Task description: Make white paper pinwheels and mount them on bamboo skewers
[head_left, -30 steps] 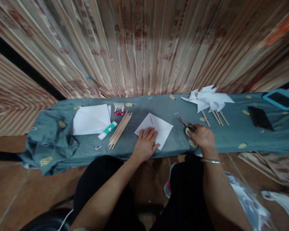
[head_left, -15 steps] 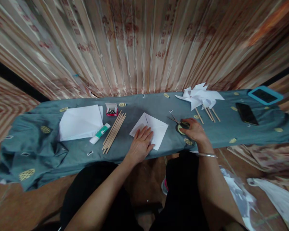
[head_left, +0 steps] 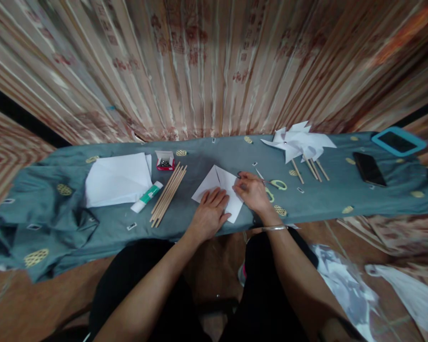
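Note:
A square of white paper (head_left: 234, 209) with a slit cut in from its top corner lies at the middle of the table. My left hand (head_left: 209, 213) rests flat over its lower left part, fingers spread. At the sheet's right corner, my right hand (head_left: 253, 191) has its fingers closed in a pinch on the paper edge. Just beyond that hand lie the scissors (head_left: 278, 184) with pale green handles, partly hidden behind my fingers, held by neither hand.
To the left are a paper stack (head_left: 117, 180), a glue stick (head_left: 146, 197), wooden sticks (head_left: 168, 195) and a red box (head_left: 165, 161) of small metal pieces. Paper pinwheels (head_left: 299, 142), a black phone (head_left: 369, 168) and a blue-framed device (head_left: 399, 141) lie to the right.
My right hand has let go of the scissors, leaving them on the cloth, and has moved left to the paper's right corner. My left hand stays on the paper.

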Motion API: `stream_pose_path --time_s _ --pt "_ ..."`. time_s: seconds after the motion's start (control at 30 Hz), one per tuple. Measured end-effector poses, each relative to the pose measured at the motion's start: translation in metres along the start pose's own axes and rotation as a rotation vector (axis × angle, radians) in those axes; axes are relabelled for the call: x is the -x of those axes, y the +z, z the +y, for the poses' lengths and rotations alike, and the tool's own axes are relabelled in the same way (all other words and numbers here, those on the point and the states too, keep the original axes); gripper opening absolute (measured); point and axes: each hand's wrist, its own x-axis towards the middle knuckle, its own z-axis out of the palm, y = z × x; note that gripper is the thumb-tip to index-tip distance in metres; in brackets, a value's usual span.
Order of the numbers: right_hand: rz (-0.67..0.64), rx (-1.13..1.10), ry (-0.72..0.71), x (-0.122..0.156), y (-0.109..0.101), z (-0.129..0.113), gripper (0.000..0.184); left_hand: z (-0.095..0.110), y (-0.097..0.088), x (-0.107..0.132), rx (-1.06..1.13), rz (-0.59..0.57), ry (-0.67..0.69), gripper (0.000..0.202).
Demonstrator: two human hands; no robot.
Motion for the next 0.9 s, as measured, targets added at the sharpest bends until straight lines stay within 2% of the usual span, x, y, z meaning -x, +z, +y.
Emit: stream_pose_path --time_s 0.23,0.43,0.7,0.9 --pt "0.016 0.098 0.092 -0.002 0.004 -0.006 0.008 0.0 0.001 0.0 0.004 0.0 -0.013 0.05" --pt "0.018 0.079 0.146 -0.004 -0.001 0.004 0.007 0.001 -0.001 0.0 0.009 -0.012 -0.021 0.05" --pt "0.063 0.082 0.112 -0.004 -0.005 0.016 0.008 0.002 -0.002 0.0 0.003 -0.014 -0.021 0.048" --pt "0.022 0.075 0.085 -0.004 -0.013 0.025 0.011 0.001 -0.002 0.0 -0.002 -0.022 -0.023 0.049"
